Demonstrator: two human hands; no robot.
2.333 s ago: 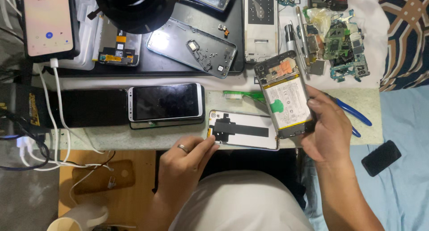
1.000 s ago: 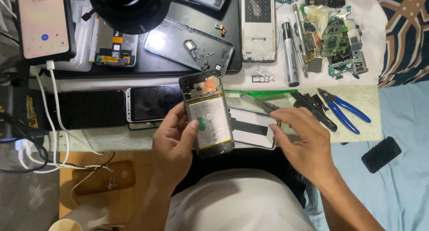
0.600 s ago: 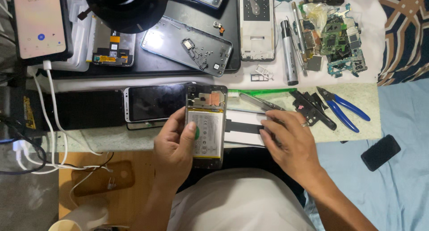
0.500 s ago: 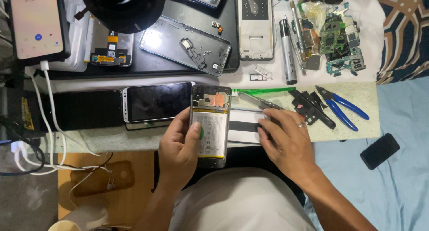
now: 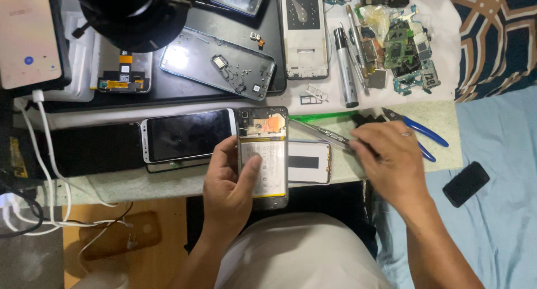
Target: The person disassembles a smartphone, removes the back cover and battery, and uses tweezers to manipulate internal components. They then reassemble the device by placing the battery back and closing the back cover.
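bench: parts spread | opened phone: back off, battery exposed, over bench's near edge | left hand: wrapped round it, thumb on battery | right hand: closing on tweezers, grip unclear | disassembly early, battery and board still in

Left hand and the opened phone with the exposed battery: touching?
Touching. The head view shows the left hand gripping the opened phone, thumb pressed on its battery and fingers wrapped around the left edge.

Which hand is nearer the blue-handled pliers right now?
Right. The right hand lies just beside the blue-handled pliers, gripping metal tweezers. The left hand is well off to their left, holding the opened phone.
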